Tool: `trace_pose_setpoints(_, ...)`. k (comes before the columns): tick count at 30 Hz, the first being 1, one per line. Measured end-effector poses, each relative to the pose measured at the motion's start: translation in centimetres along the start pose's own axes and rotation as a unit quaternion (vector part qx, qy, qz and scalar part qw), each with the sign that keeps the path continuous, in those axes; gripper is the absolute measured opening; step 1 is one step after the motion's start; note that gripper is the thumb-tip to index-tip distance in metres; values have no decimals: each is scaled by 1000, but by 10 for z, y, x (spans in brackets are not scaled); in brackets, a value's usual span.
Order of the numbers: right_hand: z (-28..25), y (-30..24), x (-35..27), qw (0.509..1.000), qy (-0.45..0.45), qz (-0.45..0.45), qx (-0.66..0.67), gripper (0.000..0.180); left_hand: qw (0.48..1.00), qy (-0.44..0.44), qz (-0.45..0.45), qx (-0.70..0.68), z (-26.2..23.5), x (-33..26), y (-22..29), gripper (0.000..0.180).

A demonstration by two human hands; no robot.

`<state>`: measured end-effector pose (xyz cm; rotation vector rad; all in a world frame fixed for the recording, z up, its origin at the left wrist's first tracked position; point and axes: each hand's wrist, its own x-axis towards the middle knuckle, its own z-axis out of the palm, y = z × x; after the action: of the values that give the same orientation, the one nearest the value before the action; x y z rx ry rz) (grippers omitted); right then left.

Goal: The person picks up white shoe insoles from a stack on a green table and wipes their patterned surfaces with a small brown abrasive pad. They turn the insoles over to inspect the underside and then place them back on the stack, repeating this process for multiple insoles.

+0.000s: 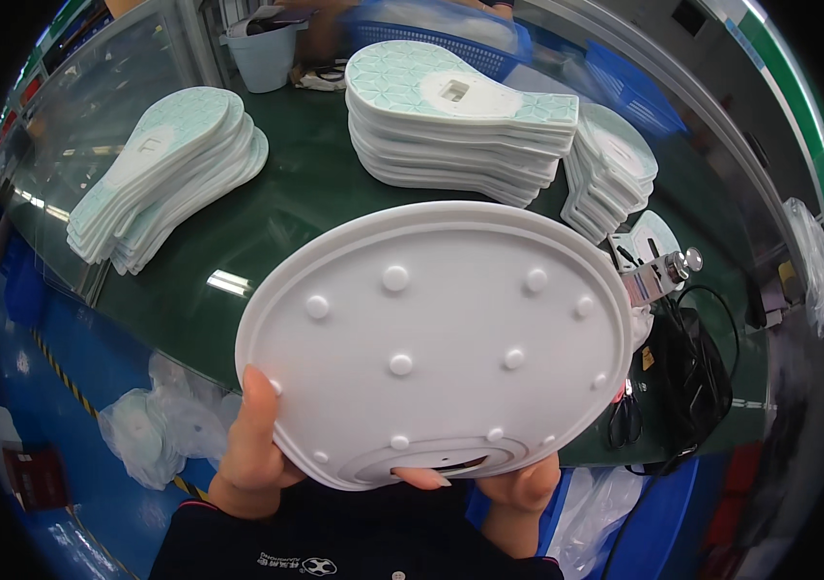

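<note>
Both my hands hold up a white plastic panel (pixel 455 324), broad and rounded, with a raised rim and several round bumps. My left hand (pixel 255 445) grips its lower left edge, thumb over the rim and the other fingers mostly hidden behind. At the lower right edge is my right hand (pixel 526 485), closed against the panel, its fingers largely out of sight. A fingertip shows at the slot near the panel's bottom edge; I cannot tell which hand it belongs to. Beyond stands a stack of paddle-shaped panels (pixel 455 130) with pale green patterned tops.
On the dark green table (pixel 301 184) are more panel stacks, one at left (pixel 165 174) and one at right (pixel 610 169). A clear bottle with a metal top (pixel 658 275), black scissors (pixel 626 420) and a black bag (pixel 690 377) lie right. Blue baskets (pixel 441 39) and a pale bucket (pixel 262 56) stand behind.
</note>
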<state>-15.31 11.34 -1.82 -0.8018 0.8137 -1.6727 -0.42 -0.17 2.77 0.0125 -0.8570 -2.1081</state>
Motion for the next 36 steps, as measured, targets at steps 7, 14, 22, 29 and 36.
trace_pose_setpoints(7, 3, 2, -9, 997, 22, -3, 68, 70, 989, -14, 71, 128, -4, 3, -1, 66)
trace_pose_setpoints(14, 25, -26, 47, 909, -43, -4, 414, 61, 880, 104, 136, 443, -19, 25, 12, 72)
trace_pose_setpoints(22, 19, -70, 87, 938, -66, -66, 333, 78, 955, -141, -230, 126, 1, -18, -4, 84)
trace_pose_setpoints(29, 2, -76, 108, 924, -215, -19, 314, 82, 957, -187, -216, 55, 12, -23, -3, 79)
trace_pose_setpoints(36, 6, -94, 103, 957, -158, -26, 242, 81, 971, -146, -185, 41, 21, -20, -4, 89)
